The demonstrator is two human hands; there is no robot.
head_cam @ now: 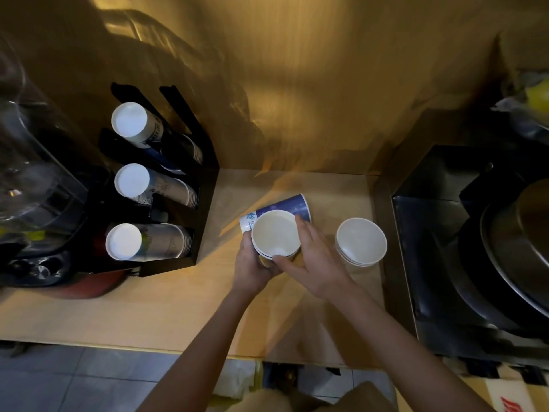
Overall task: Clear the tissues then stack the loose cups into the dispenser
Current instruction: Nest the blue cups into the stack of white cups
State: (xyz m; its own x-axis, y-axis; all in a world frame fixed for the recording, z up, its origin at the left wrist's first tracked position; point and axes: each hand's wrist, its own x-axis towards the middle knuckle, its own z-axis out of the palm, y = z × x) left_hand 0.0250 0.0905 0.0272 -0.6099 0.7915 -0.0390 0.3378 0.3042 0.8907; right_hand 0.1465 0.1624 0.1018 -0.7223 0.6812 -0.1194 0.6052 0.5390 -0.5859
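A stack of white paper cups (274,233) is upright above the middle of the wooden counter (148,310). My left hand (252,264) grips it from below and the left. My right hand (312,258) clasps its right side, thumb across the front rim. Behind it a blue and white cup (289,207) lies on its side. A second short stack of white cups (361,240) stands upright to the right. The black dispenser (205,209) at the left holds three slanted rows of cups (130,179), bottoms facing me. No tissues are in view.
A clear plastic machine (26,173) stands at the far left beside the dispenser. A black unit (445,233) with large metal lids (523,248) fills the right side. A golden wall (297,84) backs the counter. Tiled floor (74,379) lies below the front edge.
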